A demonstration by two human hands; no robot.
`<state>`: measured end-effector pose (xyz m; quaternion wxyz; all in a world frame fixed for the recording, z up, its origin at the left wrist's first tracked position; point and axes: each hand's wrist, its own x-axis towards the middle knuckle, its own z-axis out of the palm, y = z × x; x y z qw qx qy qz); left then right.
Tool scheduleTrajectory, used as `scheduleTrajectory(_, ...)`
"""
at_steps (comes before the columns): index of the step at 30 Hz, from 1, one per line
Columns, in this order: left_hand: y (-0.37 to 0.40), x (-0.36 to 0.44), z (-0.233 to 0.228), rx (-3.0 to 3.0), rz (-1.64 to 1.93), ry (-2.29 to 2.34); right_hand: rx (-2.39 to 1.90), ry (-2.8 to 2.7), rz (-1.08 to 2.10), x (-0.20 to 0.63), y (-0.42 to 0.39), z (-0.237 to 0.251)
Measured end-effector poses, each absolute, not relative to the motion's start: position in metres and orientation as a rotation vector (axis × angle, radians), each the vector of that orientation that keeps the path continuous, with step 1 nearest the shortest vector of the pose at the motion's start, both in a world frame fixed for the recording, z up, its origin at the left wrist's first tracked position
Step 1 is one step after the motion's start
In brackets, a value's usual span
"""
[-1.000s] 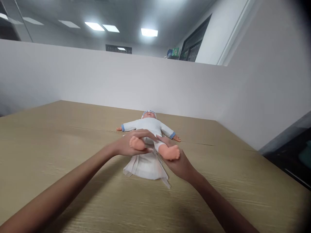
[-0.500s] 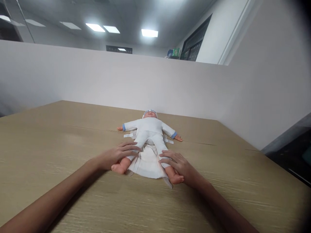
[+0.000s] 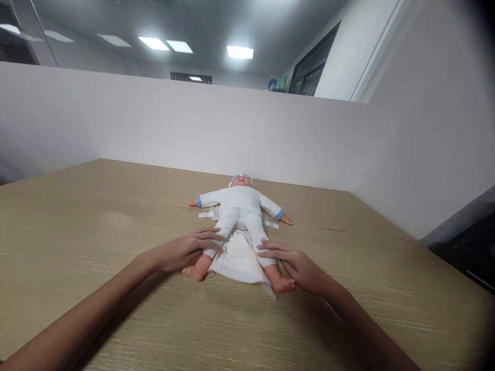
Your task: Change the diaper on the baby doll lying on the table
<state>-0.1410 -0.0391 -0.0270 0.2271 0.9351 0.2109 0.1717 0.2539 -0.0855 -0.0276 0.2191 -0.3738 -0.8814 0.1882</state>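
Observation:
A baby doll (image 3: 240, 200) in a white suit with blue cuffs and a white cap lies on its back, arms spread and head away from me. Beneath it, an opened white diaper (image 3: 237, 263) shows between the legs, and its tape tabs stick out at both sides of the waist. My left hand (image 3: 193, 250) rests with fingers stretched over the doll's leg on the left, near the knee. Over the other leg lie the outstretched fingers of my right hand (image 3: 296, 263), its thumb close to the ankle. Both bare feet of the doll point toward me.
The doll lies on a wide wood-grain table (image 3: 135, 309). A pale low partition wall (image 3: 216, 129) stands behind the table's far edge, and another wall rises at the right. A dark object (image 3: 469, 257) is beyond the right edge.
The doll's leg under my left hand has shifted slightly inward, over the diaper's left edge. My right hand stays at the other leg. The view has moved a little.

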Motion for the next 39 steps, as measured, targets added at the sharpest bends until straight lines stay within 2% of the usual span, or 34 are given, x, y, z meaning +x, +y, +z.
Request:
scheduleTrajectory(4,-0.052,-0.131,-0.019,2.506,0.530,0.680,-1.128,-2.320,0.610,0.247,-0.094,-0.021)
scheduleTrajectory(12,-0.066,-0.105,-0.036,2.633,0.600,0.924,-1.236,-2.496,0.066,0.211,-0.120,-0.037)
scheduleTrajectory(15,-0.062,-0.102,-0.033,2.642,0.586,0.950,-1.235,-2.445,0.041,0.208,-0.114,-0.041)
scheduleTrajectory(20,-0.034,-0.095,-0.014,2.363,0.806,1.016,-1.315,-2.161,0.230,0.206,-0.082,-0.019)
scheduleTrajectory(25,0.034,-0.077,-0.007,1.870,1.061,1.104,-1.291,-1.791,0.451,0.203,-0.015,0.000)
scheduleTrajectory(32,0.114,-0.052,-0.031,1.535,0.994,1.040,-1.425,-1.497,0.892,0.205,0.085,-0.031)
scheduleTrajectory(39,0.110,-0.056,-0.053,1.362,0.943,0.924,-1.330,-1.336,1.194,0.210,0.074,-0.052)
